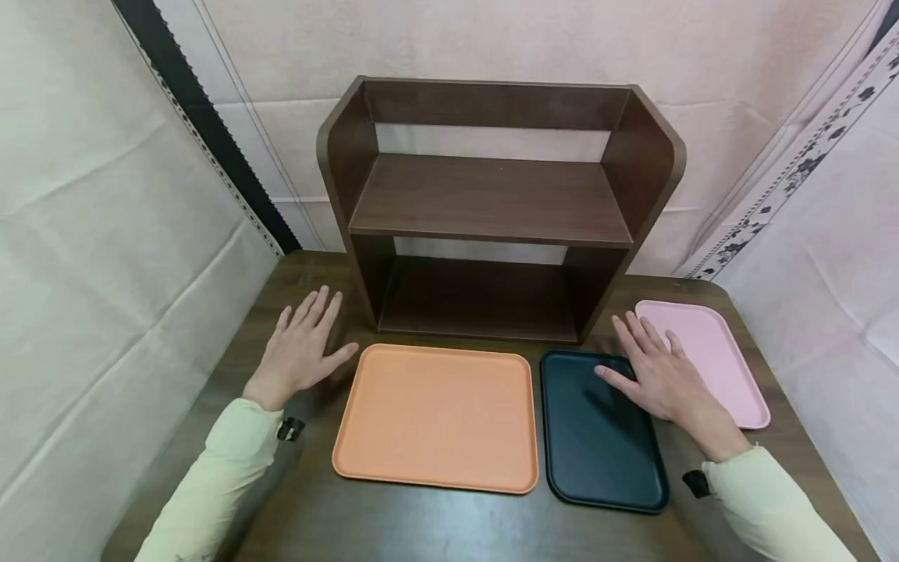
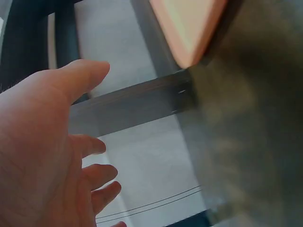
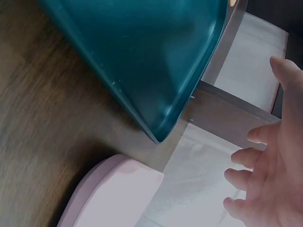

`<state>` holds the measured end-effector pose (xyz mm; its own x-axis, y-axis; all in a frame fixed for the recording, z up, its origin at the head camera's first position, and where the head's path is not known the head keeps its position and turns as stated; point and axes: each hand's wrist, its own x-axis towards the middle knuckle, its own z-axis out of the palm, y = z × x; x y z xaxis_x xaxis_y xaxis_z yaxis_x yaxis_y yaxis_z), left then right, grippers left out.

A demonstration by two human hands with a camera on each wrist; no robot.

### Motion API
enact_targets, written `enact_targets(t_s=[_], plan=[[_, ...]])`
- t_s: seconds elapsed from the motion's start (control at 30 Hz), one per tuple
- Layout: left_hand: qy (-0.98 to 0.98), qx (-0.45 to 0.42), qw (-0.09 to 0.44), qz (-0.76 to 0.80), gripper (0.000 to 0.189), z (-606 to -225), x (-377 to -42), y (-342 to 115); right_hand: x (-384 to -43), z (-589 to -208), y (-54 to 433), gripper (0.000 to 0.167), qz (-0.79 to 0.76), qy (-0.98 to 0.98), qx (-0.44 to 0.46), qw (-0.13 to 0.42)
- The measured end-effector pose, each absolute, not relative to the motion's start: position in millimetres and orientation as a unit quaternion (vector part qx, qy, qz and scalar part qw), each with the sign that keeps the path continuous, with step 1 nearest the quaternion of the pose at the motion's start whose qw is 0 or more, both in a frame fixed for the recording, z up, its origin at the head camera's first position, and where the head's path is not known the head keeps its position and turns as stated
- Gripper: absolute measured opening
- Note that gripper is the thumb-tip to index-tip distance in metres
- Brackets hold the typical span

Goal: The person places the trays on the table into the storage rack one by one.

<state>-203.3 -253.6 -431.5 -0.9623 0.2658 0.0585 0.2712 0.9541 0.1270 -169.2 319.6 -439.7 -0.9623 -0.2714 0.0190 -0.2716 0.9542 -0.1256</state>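
My left hand [image 1: 298, 349] is held palm down with fingers spread, left of the orange tray [image 1: 438, 417] and holding nothing. Its thumb points toward the tray's upper left corner. Over the dark green tray [image 1: 602, 437] and the edge of the pink tray [image 1: 709, 359] hovers my right hand [image 1: 660, 375], its fingers extended and nothing in its grasp. In the right wrist view those fingers show apart from the dark green tray [image 3: 142, 56] and the pink tray [image 3: 120, 194]. All three trays lie flat on the table.
A dark brown two-tier shelf [image 1: 492, 195] stands at the back of the wooden table [image 1: 393, 523], with bare boards. White cloth [image 1: 105, 273] hangs on the left, behind and on the right. Both forearms wear pale green sleeves [image 1: 218, 476] and black wrist straps.
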Motion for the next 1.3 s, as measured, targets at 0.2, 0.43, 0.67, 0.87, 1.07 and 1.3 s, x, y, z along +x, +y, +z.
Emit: enact_targets(t_s=[0.2,0.43,0.67,0.87,1.07,1.3], plan=[[-0.987,-0.146,0.044,-0.048,0.098,-389.1,-205.5,-257.4,-160.4,-428.1,321.3,0.097,0.055,-0.988,0.143,-0.021],[-0.984,-0.163,0.063,-0.036,0.100,-326.9,-204.7,-258.7,-144.7,-410.6,322.9,0.092,0.023,-0.985,0.170,-0.022],[-0.980,-0.175,0.092,-0.015,0.101,-269.2,-206.1,-260.3,-128.1,-401.6,332.5,0.081,0.001,-0.980,0.200,-0.023],[-0.976,-0.184,0.116,0.000,0.099,-224.0,-213.3,-253.1,-119.8,-395.5,345.7,0.070,0.049,-0.979,0.184,-0.078],[-0.965,-0.214,0.154,0.002,0.095,-196.5,-223.7,-239.4,-114.3,-399.3,358.1,0.032,0.113,-0.968,0.174,-0.142],[-0.956,-0.241,0.168,0.026,0.089,-182.6,-233.7,-216.1,-101.7,-416.5,366.9,0.028,0.181,-0.950,0.112,-0.230]])
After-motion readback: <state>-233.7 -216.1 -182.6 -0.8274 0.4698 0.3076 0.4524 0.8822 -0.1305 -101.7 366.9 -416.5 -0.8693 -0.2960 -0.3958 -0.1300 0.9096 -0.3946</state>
